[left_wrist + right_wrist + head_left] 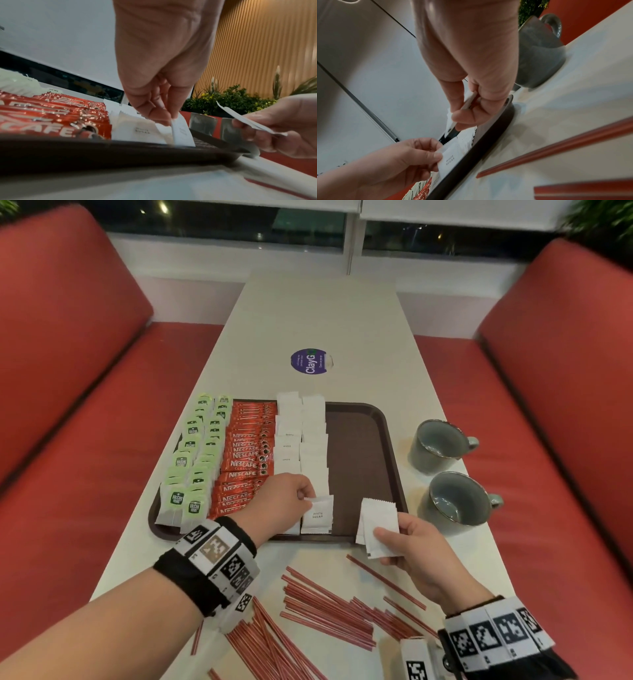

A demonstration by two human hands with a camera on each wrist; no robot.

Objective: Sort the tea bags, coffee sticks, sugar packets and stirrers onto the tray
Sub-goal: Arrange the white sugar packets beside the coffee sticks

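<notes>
A dark brown tray (363,460) holds rows of green tea bags (195,460), red coffee sticks (245,460) and white sugar packets (303,436). My left hand (291,498) pinches the top edge of one white sugar packet (318,513) at the near end of the sugar rows; the same packet (181,129) stands upright on the tray (120,151). My right hand (411,546) grips a small stack of sugar packets (376,525) just above the tray's near rim. Red stirrers (325,614) lie scattered on the table in front of the tray.
Two grey mugs (438,446) (455,501) stand on the table right of the tray. A purple round sticker (310,361) lies beyond it. Red bench seats (85,405) flank the white table (325,320). The tray's right half is bare.
</notes>
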